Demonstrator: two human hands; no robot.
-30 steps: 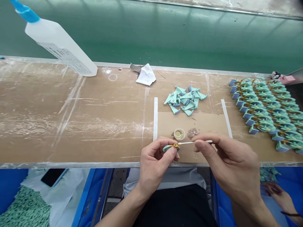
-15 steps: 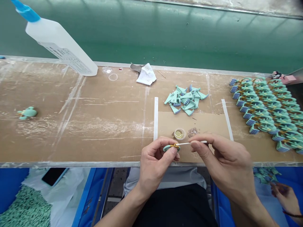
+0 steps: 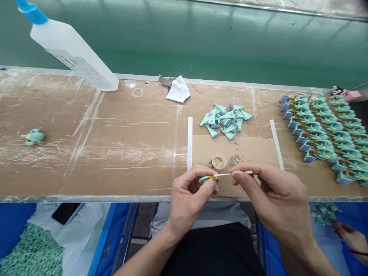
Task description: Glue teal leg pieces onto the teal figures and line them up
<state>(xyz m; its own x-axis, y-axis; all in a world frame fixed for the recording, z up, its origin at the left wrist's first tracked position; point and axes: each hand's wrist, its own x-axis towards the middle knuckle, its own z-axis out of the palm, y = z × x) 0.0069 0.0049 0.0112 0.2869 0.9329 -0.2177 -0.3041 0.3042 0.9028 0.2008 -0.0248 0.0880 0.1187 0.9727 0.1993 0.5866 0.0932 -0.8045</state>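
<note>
My left hand (image 3: 191, 197) is closed around a small teal ring-shaped piece with an orange-yellow band (image 3: 204, 179), pinched between thumb and fingers. In my right hand (image 3: 273, 197) a thin white cotton swab (image 3: 225, 174) is pinched, and its left tip touches the piece at the yellow band. Just beyond my fingers stands a little clear cup (image 3: 219, 162) of yellowish liquid. A patch of brownish, shiny residue (image 3: 235, 160) lies beside the cup. Farther back is a loose heap of teal wedge-shaped parts (image 3: 227, 119) with bluish-purple ends.
Rows of assembled teal pieces (image 3: 324, 130) fill the right side. A white bottle with a blue cap (image 3: 74, 53) leans at back left, near a crumpled white cloth (image 3: 178, 90). One teal figure (image 3: 33, 137) lies far left. Below are a phone (image 3: 66, 212) and another person's hand (image 3: 350, 235).
Both my hands hold nearly the same pose, the swab still against the banded piece. At lower right, the other person's hand has shifted slightly.
</note>
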